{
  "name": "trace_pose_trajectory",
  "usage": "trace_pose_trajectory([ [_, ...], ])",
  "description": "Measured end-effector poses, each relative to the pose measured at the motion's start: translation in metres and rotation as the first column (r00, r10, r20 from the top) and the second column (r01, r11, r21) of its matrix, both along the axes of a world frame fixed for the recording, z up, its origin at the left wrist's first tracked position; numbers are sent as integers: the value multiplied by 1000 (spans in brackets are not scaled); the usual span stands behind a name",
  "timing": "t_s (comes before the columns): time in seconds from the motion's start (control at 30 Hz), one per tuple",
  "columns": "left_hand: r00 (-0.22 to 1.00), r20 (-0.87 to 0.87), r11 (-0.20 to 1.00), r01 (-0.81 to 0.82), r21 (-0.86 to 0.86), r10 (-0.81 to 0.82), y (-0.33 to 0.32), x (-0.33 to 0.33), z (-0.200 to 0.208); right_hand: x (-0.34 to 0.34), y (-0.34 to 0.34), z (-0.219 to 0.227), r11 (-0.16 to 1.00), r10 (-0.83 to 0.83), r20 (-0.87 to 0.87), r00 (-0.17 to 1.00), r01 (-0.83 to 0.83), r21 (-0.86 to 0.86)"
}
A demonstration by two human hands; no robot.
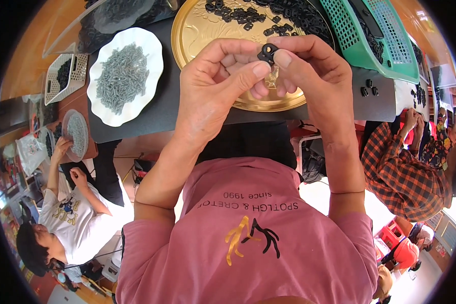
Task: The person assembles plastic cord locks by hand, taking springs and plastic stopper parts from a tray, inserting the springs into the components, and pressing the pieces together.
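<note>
Over the near edge of a round gold tray (180,38), both hands come together around a small black part with a round hole (267,52), which looks like plastic. My left hand (215,78) pinches it between thumb and fingers from the left. From the right, the thumb and index finger of my right hand (316,71) close on the same part. Its lower side is partly hidden by the fingertips. Many similar black parts (304,17) lie loose in the far half of the tray.
Left of the tray, a white scalloped plate (154,58) holds a heap of grey screw-like pieces (121,76). At the right stands a green basket (344,35); several black parts (370,90) lie near it. Co-workers sit left (76,213) and right (405,172).
</note>
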State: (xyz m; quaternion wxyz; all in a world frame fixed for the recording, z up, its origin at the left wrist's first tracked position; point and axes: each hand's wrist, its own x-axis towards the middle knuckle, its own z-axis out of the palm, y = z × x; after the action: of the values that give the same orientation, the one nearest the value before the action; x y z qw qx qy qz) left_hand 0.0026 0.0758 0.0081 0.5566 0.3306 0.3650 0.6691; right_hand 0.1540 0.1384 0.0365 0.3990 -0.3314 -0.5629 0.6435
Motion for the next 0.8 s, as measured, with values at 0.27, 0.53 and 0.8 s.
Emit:
trace_pose_trajectory([
  [0.27, 957, -284, 969, 129, 212, -65, 7, -13, -8, 6, 7, 7, 974, 185, -10, 983, -185, -131],
  [0.53, 833, -535, 940, 280, 197, -137, 11, -28, -7, 6, 7, 2, 949, 240, -29, 970, -241, -205],
  [0.8, 862, -503, 943, 216, 252, -62, 14, -27, -13, 8, 8, -4, 948, 220, 73, 973, -195, -249],
])
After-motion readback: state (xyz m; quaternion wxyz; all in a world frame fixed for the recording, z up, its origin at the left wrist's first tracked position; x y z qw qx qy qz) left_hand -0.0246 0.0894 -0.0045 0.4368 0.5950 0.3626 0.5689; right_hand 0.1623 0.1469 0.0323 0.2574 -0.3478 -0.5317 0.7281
